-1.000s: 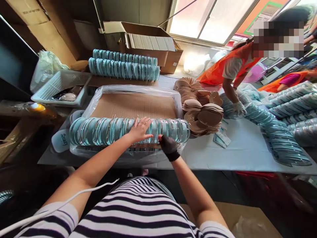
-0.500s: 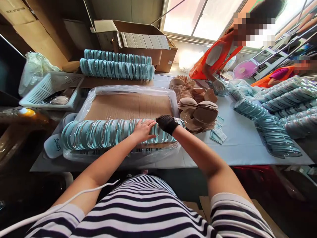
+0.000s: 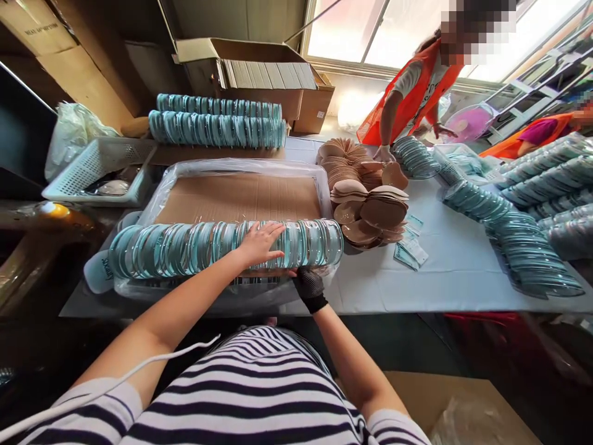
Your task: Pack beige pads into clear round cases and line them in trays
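We see a long row of teal packets (image 3: 185, 247) lying across the near edge of a plastic-lined carton (image 3: 241, 198) on the bench (image 3: 454, 272). The left hand (image 3: 259, 244) rests flat on top of the row, fingers spread, gripping nothing. Just right and below, the gloved right hand (image 3: 309, 285) presses against the row's near side; we cannot tell its grip. Further right sits a stack of tan pads (image 3: 375, 213).
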Demonstrator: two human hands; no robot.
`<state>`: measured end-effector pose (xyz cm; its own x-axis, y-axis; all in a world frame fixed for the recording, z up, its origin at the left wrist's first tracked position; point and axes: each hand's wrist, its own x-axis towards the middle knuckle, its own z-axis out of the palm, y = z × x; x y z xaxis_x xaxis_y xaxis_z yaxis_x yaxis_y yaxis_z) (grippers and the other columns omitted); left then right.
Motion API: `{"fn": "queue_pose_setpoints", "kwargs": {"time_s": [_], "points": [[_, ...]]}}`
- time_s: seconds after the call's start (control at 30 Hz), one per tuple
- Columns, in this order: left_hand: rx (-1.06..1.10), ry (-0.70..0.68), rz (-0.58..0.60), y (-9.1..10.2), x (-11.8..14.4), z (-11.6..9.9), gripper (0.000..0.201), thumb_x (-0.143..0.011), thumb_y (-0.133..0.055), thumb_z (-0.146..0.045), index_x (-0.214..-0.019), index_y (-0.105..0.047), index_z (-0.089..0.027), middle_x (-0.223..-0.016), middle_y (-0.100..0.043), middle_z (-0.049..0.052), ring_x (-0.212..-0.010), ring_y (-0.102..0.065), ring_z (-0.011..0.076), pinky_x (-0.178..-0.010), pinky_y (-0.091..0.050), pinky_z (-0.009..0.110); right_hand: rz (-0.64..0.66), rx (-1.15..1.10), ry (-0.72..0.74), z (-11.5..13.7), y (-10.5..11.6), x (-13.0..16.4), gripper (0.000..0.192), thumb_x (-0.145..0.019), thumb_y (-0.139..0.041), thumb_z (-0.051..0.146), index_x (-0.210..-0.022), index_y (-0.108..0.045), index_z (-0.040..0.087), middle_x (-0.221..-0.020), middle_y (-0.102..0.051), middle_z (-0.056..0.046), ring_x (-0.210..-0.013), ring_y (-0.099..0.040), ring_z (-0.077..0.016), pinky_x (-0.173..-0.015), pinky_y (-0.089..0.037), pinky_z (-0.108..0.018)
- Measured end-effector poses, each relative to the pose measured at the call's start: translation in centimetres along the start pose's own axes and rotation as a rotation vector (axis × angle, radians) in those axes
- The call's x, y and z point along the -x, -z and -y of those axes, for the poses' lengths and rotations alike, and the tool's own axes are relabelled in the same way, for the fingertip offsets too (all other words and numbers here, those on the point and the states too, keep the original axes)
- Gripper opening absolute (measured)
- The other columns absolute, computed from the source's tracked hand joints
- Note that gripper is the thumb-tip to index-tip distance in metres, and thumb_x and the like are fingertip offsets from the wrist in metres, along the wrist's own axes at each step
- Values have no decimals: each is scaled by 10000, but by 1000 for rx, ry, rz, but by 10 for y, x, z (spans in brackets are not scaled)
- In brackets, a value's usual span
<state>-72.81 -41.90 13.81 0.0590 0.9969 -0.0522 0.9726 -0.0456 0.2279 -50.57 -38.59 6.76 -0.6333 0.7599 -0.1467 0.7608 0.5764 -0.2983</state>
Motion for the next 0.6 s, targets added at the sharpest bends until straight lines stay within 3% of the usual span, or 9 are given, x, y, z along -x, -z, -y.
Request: {"fn": "queue_pose_setpoints", "kwargs": {"time_s": [0.07, 0.17, 0.2, 0.27, 0.33, 0.43, 0.6], "points": [[-4, -21, 8, 4, -5, -9, 742, -887, -554, -541, -1529, -283, -283, -1592, -304, 73, -1487, -209, 290, -1199, -126, 563, -74, 31, -10, -11, 40, -15, 426, -1010, -321, 354, -1119, -704, 204, -1088, -724, -107, -1013, -666, -223, -853, -479, -288], [-9, -55, -15, 4, -22, -28, 765, -896, -540, -546, -1541, -254, -251, -1618, -230, 82, -1503, -150, 283, -1199, -130, 564, -128, 191, -37, -21, 105, -65, 435, -998, -325, 351, -1153, -690, 170, -1121, -703, -146, -1030, -652, -243, -840, -470, -303], [-10, -60, -15, 2, -28, -34, 773, -897, -535, -551, -1544, -247, -243, -1619, -225, 84, -1503, -155, 280, -1199, -139, 558, -68, 260, 12, -21, 122, -86, 402, -977, -383, 353, -1136, -696, 156, -1132, -700, -152, -1050, -646, -254, -842, -465, -304], [-13, -60, -2, -5, -39, -42, 779, -893, -526, -570, -1544, -251, -242, -1610, -253, 80, -1491, -199, 279, -1199, -150, 552, 178, 375, 93, -16, 144, -126, 348, -929, -466, 303, -1098, -715, 129, -1106, -711, -166, -1002, -666, -255, -792, -473, -293], [-16, -55, 3, -12, -46, -44, 789, -881, -524, -595, -1540, -266, -246, -1595, -295, 71, -1473, -250, 282, -1200, -143, 554, 334, 410, 155, -8, 153, -153, 297, -879, -533, 253, -1047, -738, 120, -1076, -724, -166, -956, -681, -244, -765, -476, -277], [-4, -53, -13, -18, -47, -42, 805, -861, -535, -618, -1530, -289, -244, -1580, -331, 59, -1459, -282, 285, -1207, -130, 545, 325, 421, 226, -2, 149, -158, 267, -840, -582, 233, -1005, -748, 105, -1036, -730, -184, -954, -684, -255, -785, -479, -289], [41, -73, -87, -16, -39, -42, 744, -879, -536, -579, -1490, -358, -194, -1552, -383, 48, -1424, -344, 291, -1202, -150, 542, 38, 430, 295, -13, 133, -82, 315, -898, -481, 224, -1086, -706, 107, -1032, -720, -174, -977, -679, -261, -851, -459, -348]]}}
